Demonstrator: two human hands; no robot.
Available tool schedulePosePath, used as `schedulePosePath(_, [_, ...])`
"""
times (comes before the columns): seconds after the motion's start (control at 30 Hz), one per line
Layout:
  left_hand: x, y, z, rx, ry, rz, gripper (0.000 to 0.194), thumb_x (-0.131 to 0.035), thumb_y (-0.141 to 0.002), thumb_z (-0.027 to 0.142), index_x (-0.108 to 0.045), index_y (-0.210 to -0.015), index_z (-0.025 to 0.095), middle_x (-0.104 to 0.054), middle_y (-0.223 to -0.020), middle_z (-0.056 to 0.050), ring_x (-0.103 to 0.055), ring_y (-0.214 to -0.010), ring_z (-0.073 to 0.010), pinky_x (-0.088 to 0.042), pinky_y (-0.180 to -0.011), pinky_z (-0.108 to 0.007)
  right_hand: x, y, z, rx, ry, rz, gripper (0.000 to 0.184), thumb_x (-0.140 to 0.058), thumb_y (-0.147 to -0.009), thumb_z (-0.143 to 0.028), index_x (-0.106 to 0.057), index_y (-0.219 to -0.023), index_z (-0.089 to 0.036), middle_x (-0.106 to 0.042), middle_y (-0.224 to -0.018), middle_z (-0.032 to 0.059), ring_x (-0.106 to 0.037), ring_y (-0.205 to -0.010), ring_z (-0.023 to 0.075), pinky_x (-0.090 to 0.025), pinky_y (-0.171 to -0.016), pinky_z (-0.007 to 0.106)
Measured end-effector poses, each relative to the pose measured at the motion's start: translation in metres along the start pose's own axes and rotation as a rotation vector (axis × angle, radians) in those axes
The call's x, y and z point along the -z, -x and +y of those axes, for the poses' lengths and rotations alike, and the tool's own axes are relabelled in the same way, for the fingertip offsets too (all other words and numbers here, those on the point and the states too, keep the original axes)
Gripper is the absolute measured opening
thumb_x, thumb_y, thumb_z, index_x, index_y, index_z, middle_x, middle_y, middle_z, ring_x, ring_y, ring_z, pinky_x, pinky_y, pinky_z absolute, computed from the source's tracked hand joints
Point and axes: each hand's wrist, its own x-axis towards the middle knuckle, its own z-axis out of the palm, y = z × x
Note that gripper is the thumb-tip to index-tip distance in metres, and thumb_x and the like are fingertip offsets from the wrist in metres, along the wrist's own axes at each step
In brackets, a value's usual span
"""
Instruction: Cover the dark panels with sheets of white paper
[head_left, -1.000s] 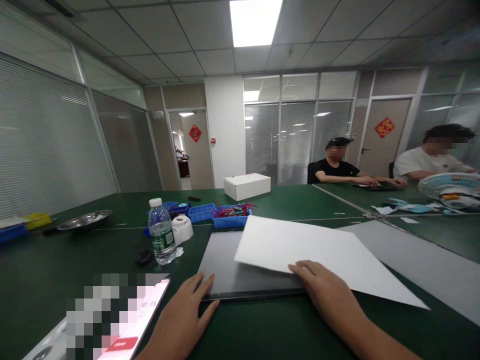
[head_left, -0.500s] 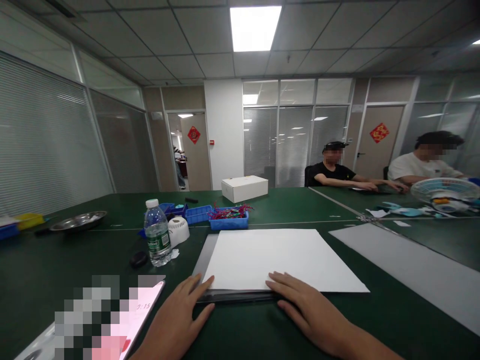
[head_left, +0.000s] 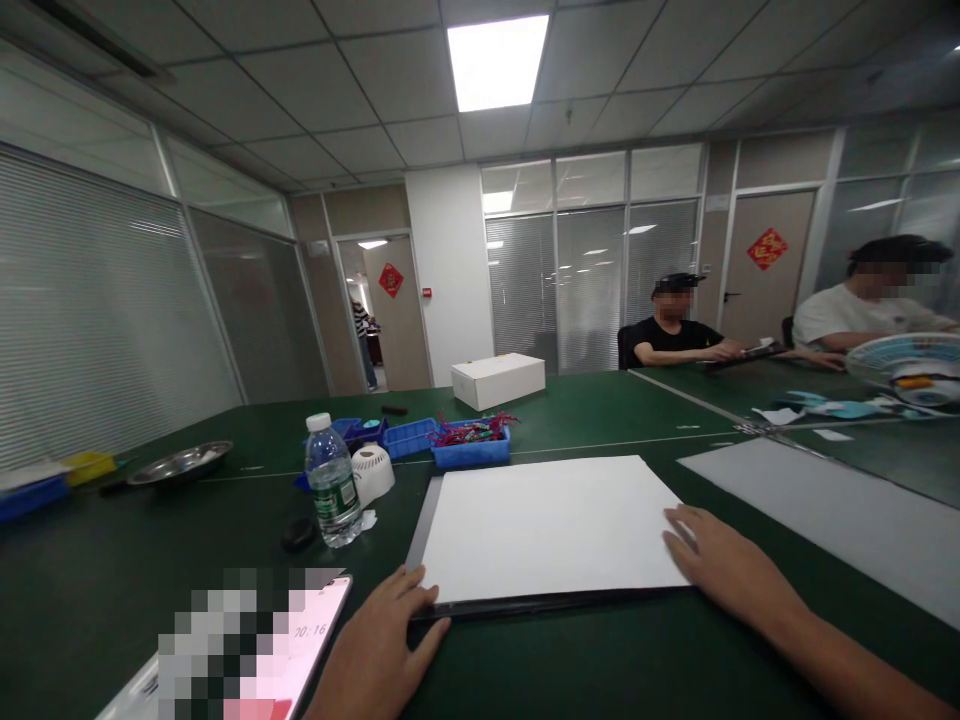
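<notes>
A white sheet of paper (head_left: pixel 547 525) lies flat on a thin dark board (head_left: pixel 421 520) on the green table (head_left: pixel 570 660). My left hand (head_left: pixel 382 640) rests palm down at the board's near left corner, fingertips touching the paper's edge. My right hand (head_left: pixel 724 565) lies flat at the paper's right edge, fingers spread on its near right corner. Neither hand grips anything.
A phone (head_left: pixel 300 650) lies at the near left. A water bottle (head_left: pixel 331 482), a white round object (head_left: pixel 373 470) and blue trays (head_left: pixel 469 447) stand behind the board. A grey sheet (head_left: pixel 825 515) lies right. A white box (head_left: pixel 498 380), metal dish (head_left: pixel 178 463), fan (head_left: pixel 907 362), two seated people.
The paper, earlier skewed to the right, now lies squared on the board. My right hand slid from the near edge to the right edge. The left hand stayed put.
</notes>
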Motion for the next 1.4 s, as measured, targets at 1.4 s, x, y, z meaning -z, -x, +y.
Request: schedulePosePath(1.4, [0.014,-0.006,0.009,0.133,-0.115,-0.102,0.065,-0.051,-0.085,0.060,-0.066,-0.130,0.015,-0.057,-0.146,-0.011,-0.048,-0.140,-0.0306,-0.038,-0.117,-0.046,0.018,-0.026,0.076,-0.022,0.017,0.114,0.068,-0.041,-0.090,-0.055,-0.049,-0.145,-0.016,-0.039,-0.155,0.0148,-0.035,-0.142,0.0367,-0.027,-0.116,0.057])
